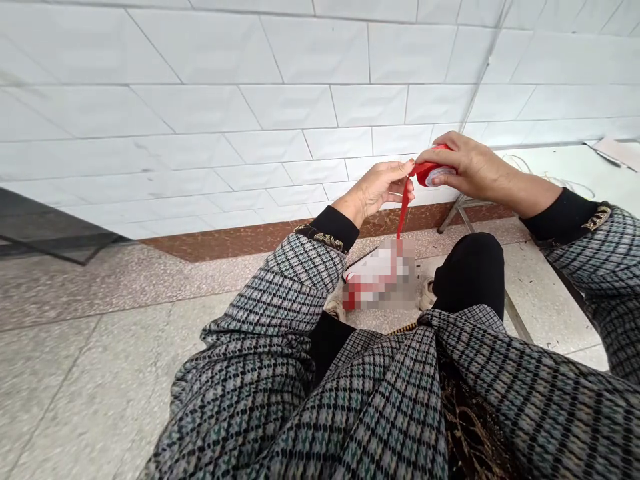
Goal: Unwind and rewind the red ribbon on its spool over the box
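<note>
Near the tiled wall, my right hand (467, 167) is closed around a roll of red ribbon (431, 175) with a white core. My left hand (383, 187) pinches the red ribbon just left of the roll, with fingertips close to those of my right hand. From there a red strip (403, 210) hangs down toward a white and red item (373, 277) on the floor between my feet. That item is pixelated, so its details are hidden.
At the right stands a white table (555, 163) on metal legs, with pale strings and a dark thin tool on a pinkish sheet (620, 152). The white tiled wall (200, 113) rises in front. My knee (473, 267) is beside the table's legs.
</note>
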